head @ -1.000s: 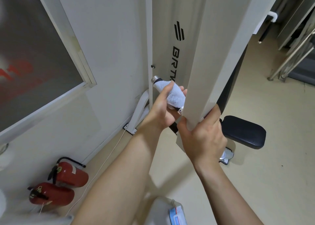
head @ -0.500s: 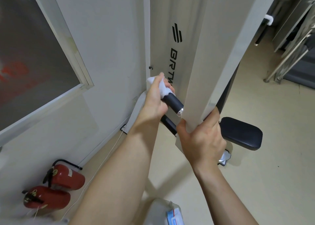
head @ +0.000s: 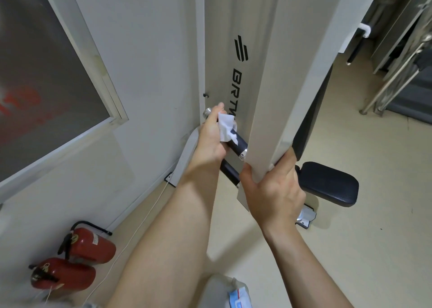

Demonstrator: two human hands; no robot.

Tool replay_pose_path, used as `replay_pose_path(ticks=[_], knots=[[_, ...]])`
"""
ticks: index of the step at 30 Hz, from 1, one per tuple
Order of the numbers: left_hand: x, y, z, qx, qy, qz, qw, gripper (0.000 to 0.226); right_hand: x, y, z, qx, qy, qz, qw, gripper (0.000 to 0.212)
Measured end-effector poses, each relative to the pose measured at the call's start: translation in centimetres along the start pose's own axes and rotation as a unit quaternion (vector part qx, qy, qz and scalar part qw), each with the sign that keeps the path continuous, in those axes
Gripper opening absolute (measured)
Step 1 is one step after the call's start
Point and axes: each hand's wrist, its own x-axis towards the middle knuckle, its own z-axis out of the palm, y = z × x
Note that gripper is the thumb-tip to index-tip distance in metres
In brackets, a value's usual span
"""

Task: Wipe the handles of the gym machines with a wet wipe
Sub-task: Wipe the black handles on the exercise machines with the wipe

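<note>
At the bottom edge of the view, a soft white packet with a blue-and-red label (head: 239,296) lies against a pale, translucent bag-like container (head: 216,289). The print on the label is too small to read, and what either holds cannot be told.

The upright white machine panel (head: 219,50) carries a black three-stripe logo above black letters running downward. "BRTW" can be read before the rest is hidden. Two red fire extinguishers with black hoses (head: 92,247) lie side by side on the beige floor (head: 350,249) by the wall, and their small labels are illegible.

The left hand (head: 211,141) is curled round a black cylindrical handle (head: 239,143) that sticks out sideways from the machine. It grips a crumpled white wet wipe (head: 226,127) against the handle's upper part, just below its chrome end cap (head: 207,113). The bare black stretch of the handle shows between the wipe and a slanted white metal beam (head: 287,85).

The right hand (head: 273,191) clasps the lower end of that beam, thumb on the near face and fingers wrapped round the far edge. A black padded seat (head: 329,184) sits low behind this hand. A thin white cable (head: 140,221) trails across the floor.
</note>
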Motion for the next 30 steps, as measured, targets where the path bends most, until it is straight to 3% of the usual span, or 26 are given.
replay_pose_path(ticks=[8, 12, 16, 21, 23, 25, 27, 28, 30], knots=[[-3.6, -4.0, -0.1, 0.015, -0.086, -0.029, 0.996, 0.031, 0.2, 0.6, -0.8, -0.002, -0.017, 0.018, 1.0, 0.073], [-0.4, 0.2, 0.1, -0.024, -0.002, -0.011, 1.0, 0.026, 0.0, 0.4, -0.7, 0.002, -0.024, 0.011, 1.0, 0.071], [0.5, 2.3, 0.1, -0.055, 0.027, 0.029, 0.998, 0.044, -0.6, -0.1, -0.4, -0.009, -0.01, -0.003, 1.0, 0.073], [-2.8, -2.2, -0.9, 0.022, -0.07, -0.034, 0.997, 0.046, -0.7, 0.0, -0.2, -0.015, 0.013, -0.011, 1.0, 0.077], [-5.4, -4.5, -0.8, 0.065, -0.108, -0.014, 0.992, 0.032, -0.5, 0.2, -0.3, -0.011, 0.009, -0.001, 1.0, 0.076], [-5.6, -4.8, -0.8, 0.046, -0.107, 0.003, 0.993, 0.011, -0.5, 0.5, -0.6, -0.007, 0.003, -0.002, 1.0, 0.077], [-3.6, -3.1, -0.9, -0.018, -0.079, -0.03, 0.996, 0.016, -0.6, 0.6, -0.7, -0.009, -0.001, -0.008, 1.0, 0.077], [-2.6, -1.7, -0.8, -0.037, -0.057, -0.034, 0.997, 0.008, -0.7, 0.6, -0.8, -0.01, -0.003, -0.01, 1.0, 0.076], [-0.9, 0.5, -0.8, -0.026, -0.014, -0.01, 1.0, 0.021, -0.9, 0.5, -0.8, -0.01, -0.006, -0.014, 1.0, 0.075]])
